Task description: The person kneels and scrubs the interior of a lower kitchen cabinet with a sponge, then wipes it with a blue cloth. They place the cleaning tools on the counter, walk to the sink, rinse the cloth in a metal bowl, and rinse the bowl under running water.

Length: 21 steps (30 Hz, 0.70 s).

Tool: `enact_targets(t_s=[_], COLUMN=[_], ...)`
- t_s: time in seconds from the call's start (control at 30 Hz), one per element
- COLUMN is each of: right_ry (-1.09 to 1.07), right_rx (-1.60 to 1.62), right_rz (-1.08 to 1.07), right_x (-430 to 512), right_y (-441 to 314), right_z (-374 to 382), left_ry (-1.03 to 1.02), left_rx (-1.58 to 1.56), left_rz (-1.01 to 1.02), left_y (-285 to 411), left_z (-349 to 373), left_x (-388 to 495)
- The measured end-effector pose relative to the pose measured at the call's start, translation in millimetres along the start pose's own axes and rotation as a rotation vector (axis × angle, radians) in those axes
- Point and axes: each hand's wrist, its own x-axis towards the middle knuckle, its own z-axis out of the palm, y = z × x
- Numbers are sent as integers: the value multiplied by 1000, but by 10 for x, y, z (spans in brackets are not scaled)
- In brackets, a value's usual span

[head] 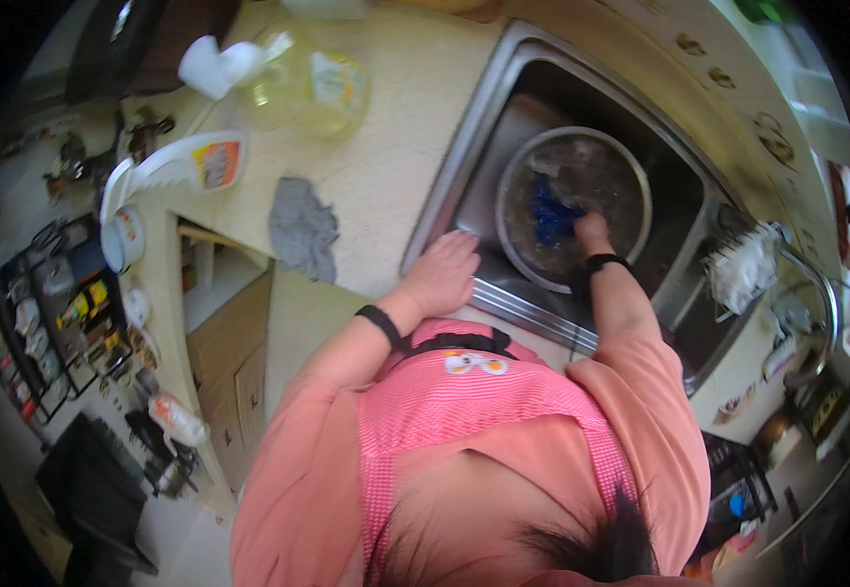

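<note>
A round metal basin [507, 236] holding murky water stands in the stainless steel sink [469, 176]. My right hand [592, 233] reaches into it and grips one end of a blue cloth [553, 211] lying in the water. A small pale piece floats beside the cloth. My left hand [448, 270] rests on the sink's near left rim, its fingers fairly close together, holding nothing. A crumpled grey cloth [303, 229] lies on the counter left of that hand.
On the counter stand a large clear bottle of yellow liquid [341, 95] and a white spray bottle [175, 167]. A chrome faucet [825, 293] and a white rack [744, 268] are at the right. An open cabinet [223, 293] is at the left.
</note>
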Motion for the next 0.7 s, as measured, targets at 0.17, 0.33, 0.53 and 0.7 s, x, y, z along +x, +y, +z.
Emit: enact_targets(t_s=[0.17, 0.33, 0.53, 0.7], right_ry=[-262, -805, -122, -302], right_rx=[240, 1238, 284, 50], right_rz=[-245, -164, 13, -407], right_x=[-293, -352, -82, -118], right_y=[-75, 143, 183, 65], right_z=[-285, -595, -315, -99], left_ry=[-28, -26, -20, -24], left_rx=[8, 27, 32, 16], left_rz=[-14, 3, 7, 3], left_y=[4, 1, 12, 10], left_z=[-12, -17, -15, -26], left_x=[3, 4, 12, 17])
